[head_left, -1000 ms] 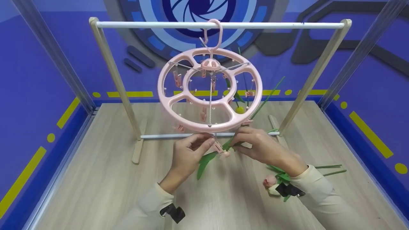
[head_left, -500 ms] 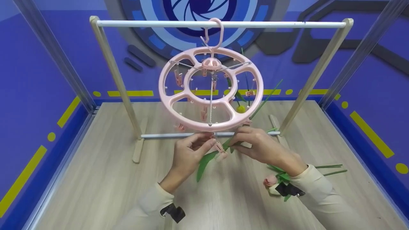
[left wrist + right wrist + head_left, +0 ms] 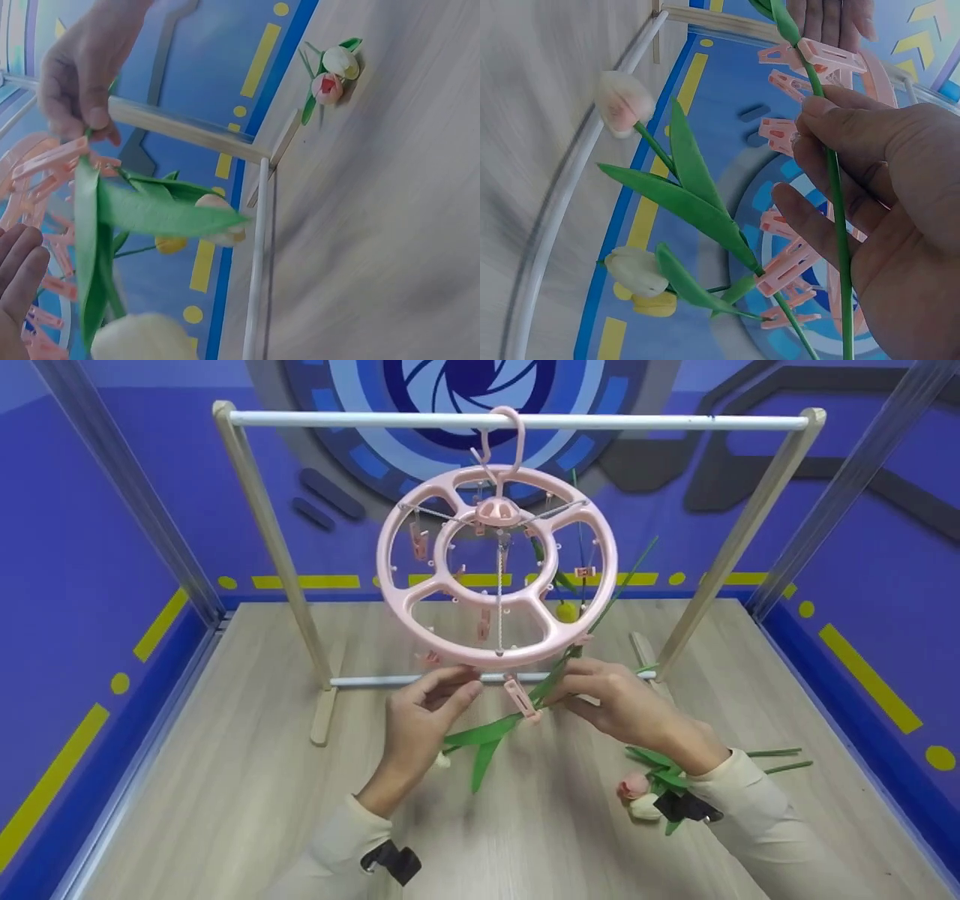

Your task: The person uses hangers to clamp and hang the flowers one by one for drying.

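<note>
My right hand (image 3: 626,705) pinches the green stem (image 3: 835,180) of a tulip between thumb and fingers. A pink clothespin (image 3: 521,699) hanging from the round pink hanger (image 3: 385,559) bites that stem just beside the fingertips. The tulip's white bloom (image 3: 142,341) points down and left, its long leaves (image 3: 484,733) spread under the clothespin. To the left of the clothespin is my left hand (image 3: 424,716), thumb and fingers apart, with nothing between them. In the left wrist view its fingers (image 3: 26,281) are extended beside the hanger.
The hanger hooks over the white bar (image 3: 337,420) of a wooden-legged rack. Other tulips hang from its clips, including a yellow one (image 3: 566,612) and a pinkish-white one (image 3: 624,105). A pink tulip (image 3: 634,785) and a white tulip (image 3: 643,807) lie on the table at right.
My left hand has let go of the clothespin and drawn back left. The tulip's white bloom and leaves now show lower left; the hanger has turned slightly. My right hand stays at the stem.
</note>
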### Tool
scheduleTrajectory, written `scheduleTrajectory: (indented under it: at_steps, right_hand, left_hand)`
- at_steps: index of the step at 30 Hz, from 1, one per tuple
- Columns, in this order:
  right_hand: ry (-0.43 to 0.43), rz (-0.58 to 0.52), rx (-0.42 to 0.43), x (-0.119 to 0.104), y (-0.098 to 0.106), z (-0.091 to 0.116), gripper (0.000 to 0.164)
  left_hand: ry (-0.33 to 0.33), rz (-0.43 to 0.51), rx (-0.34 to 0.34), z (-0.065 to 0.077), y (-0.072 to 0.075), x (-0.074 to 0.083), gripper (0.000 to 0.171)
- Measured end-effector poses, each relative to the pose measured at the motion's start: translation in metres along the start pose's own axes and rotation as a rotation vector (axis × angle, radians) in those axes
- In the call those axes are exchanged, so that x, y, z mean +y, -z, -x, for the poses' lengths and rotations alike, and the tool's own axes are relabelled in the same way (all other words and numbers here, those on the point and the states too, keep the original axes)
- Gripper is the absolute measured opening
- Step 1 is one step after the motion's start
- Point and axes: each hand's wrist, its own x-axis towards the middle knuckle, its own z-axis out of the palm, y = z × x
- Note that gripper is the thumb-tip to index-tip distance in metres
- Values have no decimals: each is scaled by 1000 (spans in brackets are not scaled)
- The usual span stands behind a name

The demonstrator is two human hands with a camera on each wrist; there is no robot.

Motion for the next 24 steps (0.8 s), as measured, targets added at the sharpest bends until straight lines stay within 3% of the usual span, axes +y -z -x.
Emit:
scheduleTrajectory:
  at_steps: [12,24]
  right_hand:
    - [10,52,45,11,13,13,29]
    - [-4,85,95,29,23,22,29]
  left_hand:
    - [-72,-44,168,3,25,-9,24]
    - [-97,-29,196,-1,26,-15,28]
